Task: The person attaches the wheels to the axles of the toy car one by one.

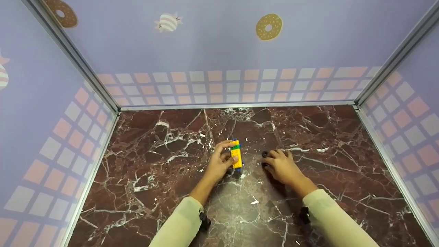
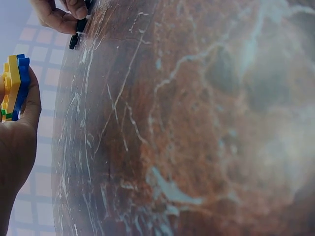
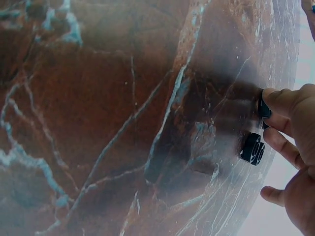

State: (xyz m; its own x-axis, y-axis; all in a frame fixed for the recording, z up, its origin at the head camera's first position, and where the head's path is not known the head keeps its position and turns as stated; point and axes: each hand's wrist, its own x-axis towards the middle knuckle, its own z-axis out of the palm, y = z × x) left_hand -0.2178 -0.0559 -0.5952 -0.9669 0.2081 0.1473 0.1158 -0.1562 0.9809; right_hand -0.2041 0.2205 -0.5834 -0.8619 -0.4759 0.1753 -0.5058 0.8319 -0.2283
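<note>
At the hands (image 1: 218,164) (image 1: 283,168) sit blocks (image 1: 236,157) left, wheels (image 3: 251,147) right.

Left hand (image 1: 216,164): we grip.
Right hand (image 1: 284,167): we pinch, palm down.
Arms (image 1: 180,221): we reach forward, angled inward.

passage between yellow block (image 1: 238,154) and black wheel (image 1: 264,154); back wall (image 1: 219,51) blocks beyond.

one left hand (image 1: 218,162), fingers holding one multicoloured toy-brick build (image 1: 237,153); one right hand (image 1: 282,167), fingers pinching one partly hidden black piece (image 3: 264,106), with one black toy wheel (image 3: 252,149) just beside the fingertips; two doughnut prints (image 1: 276,27) and two candy prints (image 1: 168,22) beyond all fingers.
</note>
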